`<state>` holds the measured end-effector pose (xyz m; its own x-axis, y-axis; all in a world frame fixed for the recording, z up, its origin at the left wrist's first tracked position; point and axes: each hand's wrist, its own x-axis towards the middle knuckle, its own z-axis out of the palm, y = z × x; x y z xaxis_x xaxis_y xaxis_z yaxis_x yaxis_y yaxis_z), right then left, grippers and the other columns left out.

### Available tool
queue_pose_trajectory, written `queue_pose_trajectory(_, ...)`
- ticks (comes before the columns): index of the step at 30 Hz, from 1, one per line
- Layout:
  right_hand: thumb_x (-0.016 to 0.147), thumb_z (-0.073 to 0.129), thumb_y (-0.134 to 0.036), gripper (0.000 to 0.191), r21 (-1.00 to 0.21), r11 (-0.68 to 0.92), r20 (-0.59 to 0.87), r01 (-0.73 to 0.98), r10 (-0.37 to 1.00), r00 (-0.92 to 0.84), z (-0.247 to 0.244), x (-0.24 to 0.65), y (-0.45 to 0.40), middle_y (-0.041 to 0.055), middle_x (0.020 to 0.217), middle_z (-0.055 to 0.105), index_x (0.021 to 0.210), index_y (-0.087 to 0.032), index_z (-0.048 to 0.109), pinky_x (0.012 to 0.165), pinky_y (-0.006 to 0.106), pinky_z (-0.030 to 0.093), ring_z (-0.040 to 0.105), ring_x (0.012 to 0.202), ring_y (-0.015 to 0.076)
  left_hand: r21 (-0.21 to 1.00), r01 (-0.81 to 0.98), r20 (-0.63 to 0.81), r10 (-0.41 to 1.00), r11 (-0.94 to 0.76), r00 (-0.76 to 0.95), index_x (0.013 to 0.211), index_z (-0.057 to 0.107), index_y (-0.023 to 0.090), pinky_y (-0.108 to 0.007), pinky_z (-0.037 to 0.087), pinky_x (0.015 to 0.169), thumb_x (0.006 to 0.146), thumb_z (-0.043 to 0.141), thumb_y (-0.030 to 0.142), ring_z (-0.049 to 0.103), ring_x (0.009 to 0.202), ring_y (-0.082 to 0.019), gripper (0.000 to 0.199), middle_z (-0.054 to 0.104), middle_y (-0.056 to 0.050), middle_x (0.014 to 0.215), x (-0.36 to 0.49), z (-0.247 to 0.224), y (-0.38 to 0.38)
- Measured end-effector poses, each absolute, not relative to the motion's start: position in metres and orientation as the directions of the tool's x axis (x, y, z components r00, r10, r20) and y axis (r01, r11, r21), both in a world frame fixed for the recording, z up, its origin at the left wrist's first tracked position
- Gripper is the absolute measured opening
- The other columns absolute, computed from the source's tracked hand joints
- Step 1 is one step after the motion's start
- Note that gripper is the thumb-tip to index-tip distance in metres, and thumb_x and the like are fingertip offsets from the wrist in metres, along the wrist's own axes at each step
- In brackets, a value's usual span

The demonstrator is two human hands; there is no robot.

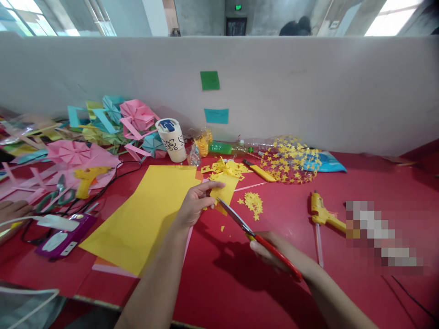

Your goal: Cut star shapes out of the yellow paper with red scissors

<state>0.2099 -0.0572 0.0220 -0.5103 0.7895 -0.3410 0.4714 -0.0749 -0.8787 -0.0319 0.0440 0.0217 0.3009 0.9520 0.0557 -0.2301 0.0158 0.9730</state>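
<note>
My left hand (197, 202) pinches a small piece of yellow paper (224, 187) between thumb and fingers. In my right hand (270, 249) is a pair of scissors (236, 219) with red handles, its blade tips at the lower edge of that paper. Just right of the paper lies a little heap of cut yellow stars (254, 204). Behind it are yellow paper scraps (228, 169), and a tiny offcut (222, 228) rests on the table below. Large yellow sheets (147, 214) lie under and left of my left forearm.
A yellow glue gun (320, 210) stands at right; another glue gun (88, 178) lies left near pliers (60, 192) and a purple power strip (66, 237). A white cup (170, 141), a utility knife (262, 172) and a star-covered plastic bottle (291, 160) are behind. Another person's hand (13, 212) is far left.
</note>
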Motion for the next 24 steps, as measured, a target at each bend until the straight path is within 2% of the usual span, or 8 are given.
queue_pose_trajectory(7, 0.093, 0.037, -0.068, 0.054, -0.877, -0.098, -0.359, 0.471, 0.785, -0.505, 0.02, 0.211, -0.057, -0.0066, 0.057, 0.033, 0.067, -0.02, 0.037, 0.044, 0.02, 0.022, 0.03, 0.047, 0.0078, 0.973, -0.23, 0.049, 0.954, 0.022, 0.295, 0.099, 0.076, 0.021, -0.018, 0.042, 0.05, 0.061, 0.064, 0.007, 0.05, 0.059, -0.007, 0.042, 0.071, -0.005, 0.105, -0.031, 0.024, 0.043)
queue_pose_trajectory(13, 0.09, 0.049, -0.063, 0.051, -0.876, -0.115, -0.378, 0.469, 0.767, -0.518, 0.02, 0.216, -0.058, -0.0064, 0.056, 0.034, 0.065, -0.021, 0.037, 0.042, 0.02, 0.024, 0.031, 0.047, 0.008, 0.984, -0.175, 0.038, 0.928, 0.03, 0.371, 0.097, 0.077, 0.021, -0.018, 0.043, 0.051, 0.063, 0.064, 0.009, 0.051, 0.061, -0.007, 0.039, 0.07, -0.005, 0.107, -0.037, 0.028, 0.043)
queue_pose_trajectory(20, 0.089, 0.052, -0.063, 0.051, -0.858, -0.136, -0.415, 0.495, 0.751, -0.513, 0.029, 0.217, -0.058, -0.0055, 0.055, 0.036, 0.065, -0.021, 0.037, 0.042, 0.021, 0.025, 0.033, 0.046, 0.0088, 0.991, -0.118, -0.004, 0.906, 0.059, 0.422, 0.097, 0.077, 0.021, -0.02, 0.044, 0.053, 0.061, 0.063, 0.01, 0.05, 0.058, -0.006, 0.04, 0.069, -0.005, 0.108, -0.042, 0.03, 0.044)
queue_pose_trajectory(24, 0.088, 0.051, -0.065, 0.052, -0.852, -0.138, -0.425, 0.505, 0.745, -0.513, 0.034, 0.218, -0.058, -0.0053, 0.055, 0.036, 0.065, -0.021, 0.036, 0.042, 0.021, 0.026, 0.034, 0.047, 0.0095, 0.992, -0.113, 0.0, 0.896, 0.056, 0.445, 0.097, 0.077, 0.021, -0.021, 0.044, 0.056, 0.06, 0.063, 0.009, 0.052, 0.06, -0.008, 0.041, 0.071, -0.005, 0.1, -0.043, 0.029, 0.045)
